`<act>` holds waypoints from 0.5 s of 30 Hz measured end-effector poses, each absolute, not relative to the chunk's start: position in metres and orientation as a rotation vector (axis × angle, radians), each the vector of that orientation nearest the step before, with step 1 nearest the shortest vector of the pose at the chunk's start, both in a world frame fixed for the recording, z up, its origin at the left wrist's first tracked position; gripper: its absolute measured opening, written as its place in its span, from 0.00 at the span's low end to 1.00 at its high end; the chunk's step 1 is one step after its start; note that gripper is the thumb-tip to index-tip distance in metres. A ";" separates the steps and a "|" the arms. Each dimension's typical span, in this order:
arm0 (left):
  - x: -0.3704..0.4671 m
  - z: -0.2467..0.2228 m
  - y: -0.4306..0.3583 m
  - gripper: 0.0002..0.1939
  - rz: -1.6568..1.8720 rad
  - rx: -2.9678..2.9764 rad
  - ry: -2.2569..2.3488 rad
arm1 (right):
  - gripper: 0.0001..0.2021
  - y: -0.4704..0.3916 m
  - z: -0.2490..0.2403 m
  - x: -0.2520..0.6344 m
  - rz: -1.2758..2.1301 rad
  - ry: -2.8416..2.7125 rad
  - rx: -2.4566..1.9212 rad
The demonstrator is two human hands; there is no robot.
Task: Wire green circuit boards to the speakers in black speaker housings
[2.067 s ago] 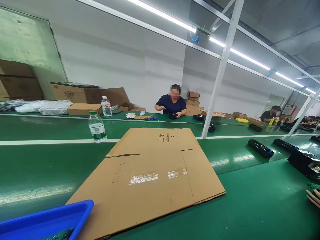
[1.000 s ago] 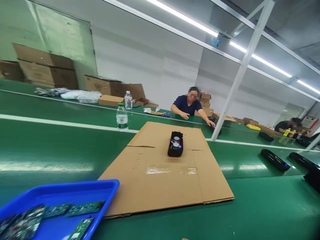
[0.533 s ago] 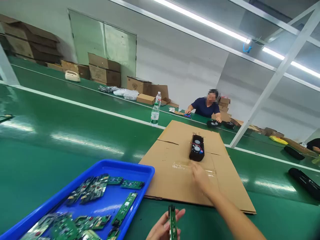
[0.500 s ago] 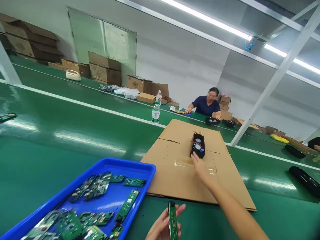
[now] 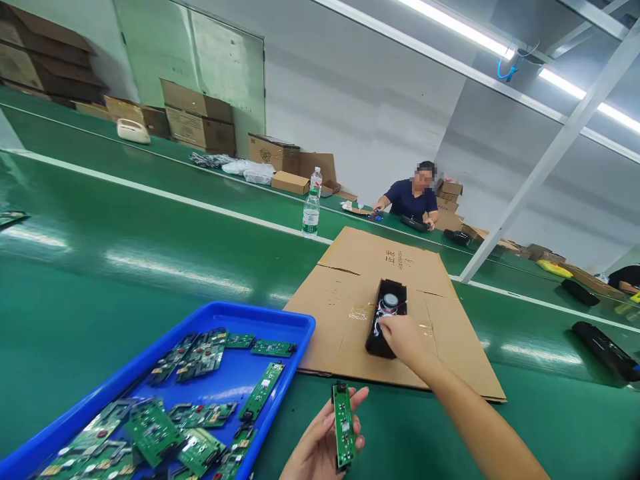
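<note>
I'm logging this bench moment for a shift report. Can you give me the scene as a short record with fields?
left hand: left hand holds a narrow green circuit board upright
right hand: right hand rests on the near end of a black speaker case
case position: on a flat cardboard sheet, lying on the green table
tray: blue tray at left, holding many green boards
background: water bottle; a seated person at the far side
</note>
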State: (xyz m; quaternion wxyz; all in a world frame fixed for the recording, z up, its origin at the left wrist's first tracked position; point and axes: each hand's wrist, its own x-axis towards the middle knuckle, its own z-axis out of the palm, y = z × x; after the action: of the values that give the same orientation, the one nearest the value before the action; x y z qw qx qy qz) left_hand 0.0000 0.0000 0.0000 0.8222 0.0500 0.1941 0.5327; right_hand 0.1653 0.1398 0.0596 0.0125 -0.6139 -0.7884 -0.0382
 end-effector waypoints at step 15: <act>0.005 0.005 0.016 0.15 1.227 -0.052 0.644 | 0.05 0.125 0.019 0.236 -0.420 -2.782 -1.186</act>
State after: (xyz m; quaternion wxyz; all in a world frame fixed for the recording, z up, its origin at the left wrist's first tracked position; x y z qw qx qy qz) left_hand 0.0048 0.0159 0.0046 0.7689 -0.0241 0.2970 0.5657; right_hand 0.2357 0.1254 0.0188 0.0442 -0.3879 -0.9103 -0.1376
